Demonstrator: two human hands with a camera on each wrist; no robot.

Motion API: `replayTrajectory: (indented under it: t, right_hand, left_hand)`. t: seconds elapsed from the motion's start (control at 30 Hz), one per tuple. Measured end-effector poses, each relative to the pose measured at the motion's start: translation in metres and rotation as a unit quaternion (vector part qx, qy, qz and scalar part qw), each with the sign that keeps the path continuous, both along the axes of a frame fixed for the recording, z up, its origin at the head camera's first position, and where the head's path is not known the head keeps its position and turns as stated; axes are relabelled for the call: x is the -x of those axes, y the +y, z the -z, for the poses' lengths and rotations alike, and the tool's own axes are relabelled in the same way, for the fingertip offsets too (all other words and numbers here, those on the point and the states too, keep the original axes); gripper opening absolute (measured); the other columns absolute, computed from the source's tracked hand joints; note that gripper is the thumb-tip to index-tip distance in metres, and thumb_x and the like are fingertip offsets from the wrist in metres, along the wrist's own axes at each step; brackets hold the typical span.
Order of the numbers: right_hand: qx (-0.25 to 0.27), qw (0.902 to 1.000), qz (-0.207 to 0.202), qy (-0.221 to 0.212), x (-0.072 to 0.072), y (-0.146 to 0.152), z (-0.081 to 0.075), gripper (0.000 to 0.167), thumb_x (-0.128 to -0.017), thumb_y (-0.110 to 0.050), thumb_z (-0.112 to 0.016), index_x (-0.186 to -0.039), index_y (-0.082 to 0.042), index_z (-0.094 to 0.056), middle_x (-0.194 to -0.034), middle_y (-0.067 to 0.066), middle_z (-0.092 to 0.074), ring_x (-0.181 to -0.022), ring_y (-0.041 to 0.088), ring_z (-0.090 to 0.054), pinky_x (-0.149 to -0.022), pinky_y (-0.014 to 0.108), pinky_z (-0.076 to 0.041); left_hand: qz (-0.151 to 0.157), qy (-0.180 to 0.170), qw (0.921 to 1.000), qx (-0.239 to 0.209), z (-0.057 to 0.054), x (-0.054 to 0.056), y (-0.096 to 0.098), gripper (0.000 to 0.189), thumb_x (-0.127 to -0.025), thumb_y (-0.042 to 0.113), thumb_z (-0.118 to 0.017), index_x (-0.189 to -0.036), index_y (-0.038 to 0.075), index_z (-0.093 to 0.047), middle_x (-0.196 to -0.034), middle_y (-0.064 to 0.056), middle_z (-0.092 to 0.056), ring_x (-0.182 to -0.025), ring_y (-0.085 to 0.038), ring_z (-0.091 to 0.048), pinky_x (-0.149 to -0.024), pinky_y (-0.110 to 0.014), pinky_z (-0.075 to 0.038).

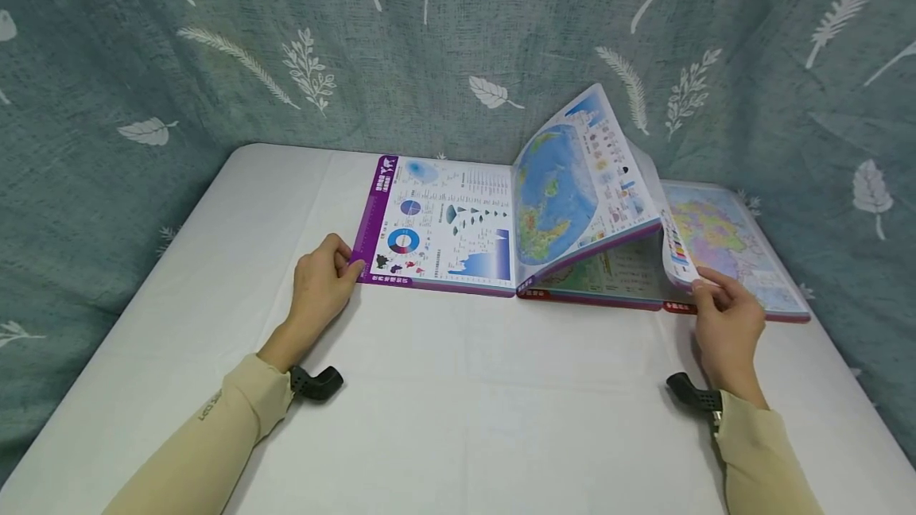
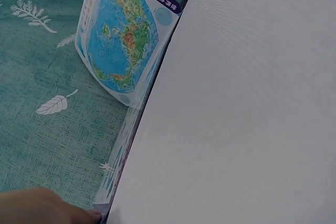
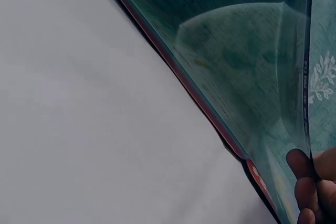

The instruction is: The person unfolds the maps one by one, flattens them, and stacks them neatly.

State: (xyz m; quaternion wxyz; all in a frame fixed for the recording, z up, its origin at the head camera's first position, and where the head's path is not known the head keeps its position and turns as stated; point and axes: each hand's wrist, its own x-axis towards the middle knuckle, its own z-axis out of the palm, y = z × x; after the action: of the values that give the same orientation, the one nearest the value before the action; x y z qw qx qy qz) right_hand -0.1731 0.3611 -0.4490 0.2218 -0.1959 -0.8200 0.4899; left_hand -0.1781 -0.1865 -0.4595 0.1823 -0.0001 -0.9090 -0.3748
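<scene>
A laminated folding map (image 1: pixel 447 225), printed with charts and world and country maps, is partly spread near the table's back edge. My left hand (image 1: pixel 320 280) pinches the front corner of its purple-edged left panel; in the left wrist view a fingertip (image 2: pixel 92 215) lies right at that corner. Two joined middle panels stand raised, the left one showing a blue world map (image 1: pixel 558 189). On the right, my right hand (image 1: pixel 731 328) pinches the lower corner of the second raised panel (image 1: pixel 669 241). In the right wrist view, the thumb and fingers (image 3: pixel 302 166) grip this panel's edge, its dark glossy underside showing.
The map lies on a white-covered table (image 1: pixel 458 404). Under the raised panels are a greenish panel (image 1: pixel 608 272) and, farther right, a panel with a coloured country map (image 1: pixel 716 229). A teal curtain (image 1: pixel 401 54) with white leaf prints hangs behind and at both sides.
</scene>
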Motion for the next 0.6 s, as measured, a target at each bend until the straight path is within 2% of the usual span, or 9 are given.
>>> replayTrajectory:
  t: [0.13, 0.3, 0.37, 0.6]
  right_hand:
    - [0.021, 0.9992, 0.026, -0.02, 0.0, 0.013, -0.001, 0.033, -0.103, -0.019, -0.065, -0.135, -0.012, -0.071, -0.079, -0.024, -0.068, -0.068, -0.003, -0.054, -0.057, 0.012, -0.039]
    - [0.053, 0.9962, 0.056, -0.041, -0.002, 0.027, -0.002, 0.033, -0.104, -0.02, -0.063, -0.136, -0.016, -0.071, -0.081, -0.023, -0.067, -0.072, -0.001, -0.056, -0.056, 0.012, -0.041]
    - [0.068, 0.995, 0.064, -0.034, -0.003, 0.032, -0.003, 0.032, -0.104, -0.018, -0.063, -0.135, -0.015, -0.072, -0.08, -0.023, -0.068, -0.071, -0.001, -0.057, -0.054, 0.012, -0.041]
    - [0.145, 0.9862, 0.072, 0.035, -0.005, 0.045, -0.004, 0.026, -0.103, -0.01, -0.062, -0.126, -0.005, -0.074, -0.073, -0.018, -0.07, -0.065, -0.003, -0.061, -0.056, 0.009, -0.045]
  left_hand:
    - [-0.001, 0.002, 1.0, 0.002, 0.0, 0.0, 0.0, 0.017, -0.094, 0.011, -0.076, -0.098, -0.001, -0.064, -0.069, -0.009, -0.061, -0.064, -0.024, -0.052, -0.067, -0.036, -0.038]
    - [0.0, 0.006, 1.0, 0.003, 0.0, 0.0, 0.0, 0.017, -0.094, 0.011, -0.076, -0.097, -0.002, -0.064, -0.068, -0.01, -0.061, -0.064, -0.024, -0.052, -0.066, -0.036, -0.038]
    - [0.001, 0.007, 1.0, 0.004, 0.0, 0.0, 0.0, 0.017, -0.094, 0.011, -0.076, -0.097, -0.002, -0.064, -0.068, -0.01, -0.061, -0.064, -0.024, -0.051, -0.066, -0.036, -0.037]
    - [0.0, 0.001, 1.0, 0.002, -0.001, -0.001, 0.001, 0.018, -0.095, 0.011, -0.076, -0.098, -0.002, -0.063, -0.069, -0.01, -0.061, -0.065, -0.025, -0.051, -0.067, -0.036, -0.038]
